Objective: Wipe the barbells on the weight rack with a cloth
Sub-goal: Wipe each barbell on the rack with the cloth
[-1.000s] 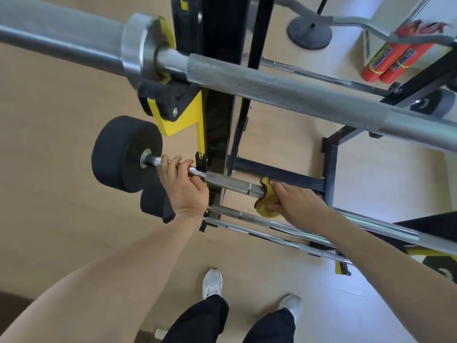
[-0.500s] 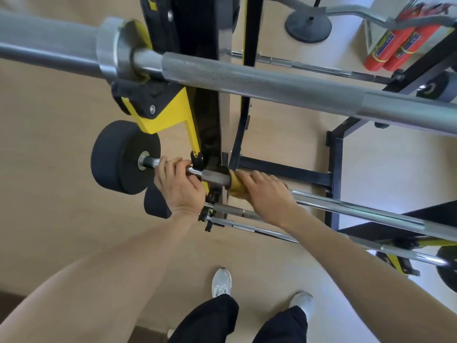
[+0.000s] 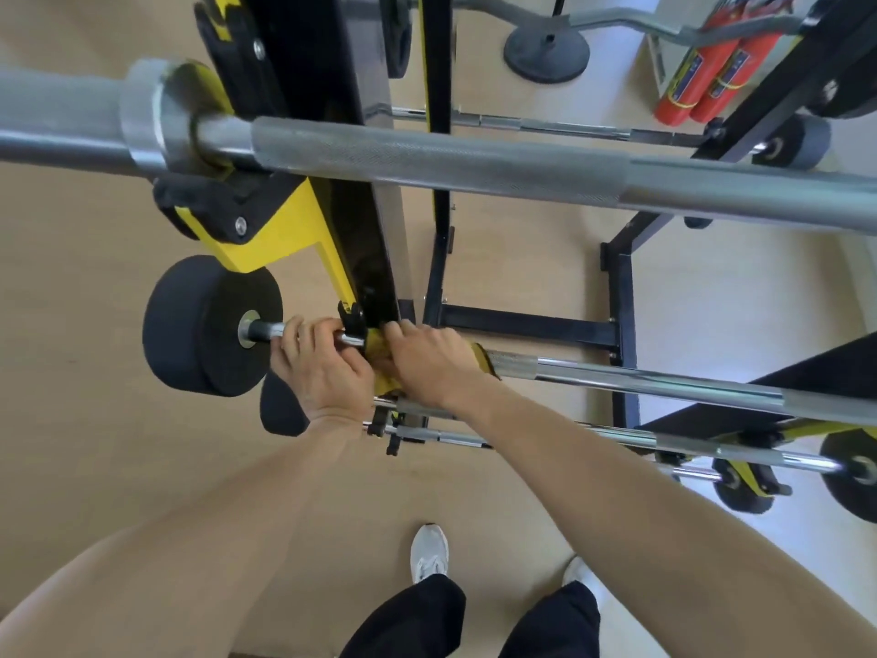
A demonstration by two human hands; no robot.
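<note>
Fingers (image 3: 303,331) of the left hand (image 3: 327,372) curl round the barbell (image 3: 617,379) beside its black weight (image 3: 204,325); the right hand (image 3: 427,363) clamps the yellow cloth (image 3: 481,356) onto that bar just beside, at the weight rack (image 3: 370,258) upright.

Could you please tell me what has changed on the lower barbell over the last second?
The right hand has slid the yellow cloth leftward along the lower barbell, from mid-shaft up to the rack upright, close beside the left hand. The left hand keeps gripping the bar near the black weight plate; the barbell stays racked.
</note>
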